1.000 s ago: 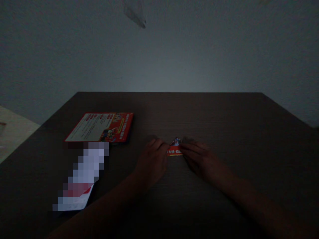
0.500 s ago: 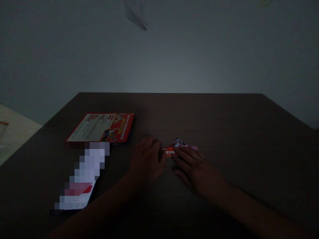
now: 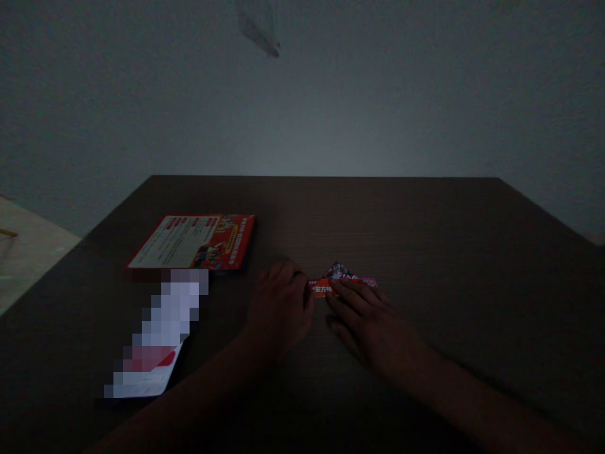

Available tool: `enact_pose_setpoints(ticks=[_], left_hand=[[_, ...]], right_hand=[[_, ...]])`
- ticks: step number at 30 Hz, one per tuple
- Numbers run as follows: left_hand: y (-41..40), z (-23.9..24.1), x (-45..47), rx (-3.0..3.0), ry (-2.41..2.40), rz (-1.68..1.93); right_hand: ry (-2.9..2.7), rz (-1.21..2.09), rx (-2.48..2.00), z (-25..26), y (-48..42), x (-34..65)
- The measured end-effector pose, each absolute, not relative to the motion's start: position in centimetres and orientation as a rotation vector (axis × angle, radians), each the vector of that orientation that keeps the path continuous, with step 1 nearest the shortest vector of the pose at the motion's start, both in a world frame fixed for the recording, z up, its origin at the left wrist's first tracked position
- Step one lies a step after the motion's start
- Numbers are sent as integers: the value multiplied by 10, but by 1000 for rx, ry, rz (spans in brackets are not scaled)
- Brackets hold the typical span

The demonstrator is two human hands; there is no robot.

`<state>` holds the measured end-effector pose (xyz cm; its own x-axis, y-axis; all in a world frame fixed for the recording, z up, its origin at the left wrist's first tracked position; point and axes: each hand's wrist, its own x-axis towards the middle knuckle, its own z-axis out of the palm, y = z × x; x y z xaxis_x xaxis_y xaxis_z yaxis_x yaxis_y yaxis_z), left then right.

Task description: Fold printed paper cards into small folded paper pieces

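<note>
A small folded piece of printed paper (image 3: 322,289), red with white characters and a dark patterned peak at its back edge, lies on the table between my hands. My left hand (image 3: 280,309) is curled at the paper's left end, its thumb and forefinger closed around that end. Across the right part of the paper lies my right hand (image 3: 366,312), its fingers stretched out and flat, covering much of the strip. The tips of the left fingers are partly hidden in the dim light.
At the left, a red printed booklet or stack of sheets (image 3: 189,243) rests on the dark wooden table (image 3: 378,221). Nearer to me lies a lit phone (image 3: 149,384), its screen mostly pixelated. A pale wall (image 3: 331,113) rises behind the table.
Almost nothing differs. My left hand has shifted very slightly, while the right hand and the paper stay in place.
</note>
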<state>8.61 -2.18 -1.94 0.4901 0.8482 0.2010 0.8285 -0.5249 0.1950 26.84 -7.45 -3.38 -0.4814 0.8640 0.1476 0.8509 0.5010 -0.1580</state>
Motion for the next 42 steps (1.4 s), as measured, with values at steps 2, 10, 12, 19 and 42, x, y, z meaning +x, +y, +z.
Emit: enact_pose_setpoints(ticks=[2, 10, 12, 19, 42], left_hand=[[-21, -19, 86, 2632, 1491, 424], [-19, -26, 87, 2540, 1437, 525], [-19, -29, 87, 2519, 1406, 578], [-16, -33, 89, 2260, 1461, 700], [-21, -31, 89, 2429, 1315, 589]], right_hand=[[-2542, 100, -1485, -33, -75, 268], [-2549, 120, -1489, -30, -75, 268], [-2543, 109, -1479, -31, -75, 268], [-2514, 111, -1458, -30, -75, 267], [-2512, 153, -1475, -29, -75, 266]])
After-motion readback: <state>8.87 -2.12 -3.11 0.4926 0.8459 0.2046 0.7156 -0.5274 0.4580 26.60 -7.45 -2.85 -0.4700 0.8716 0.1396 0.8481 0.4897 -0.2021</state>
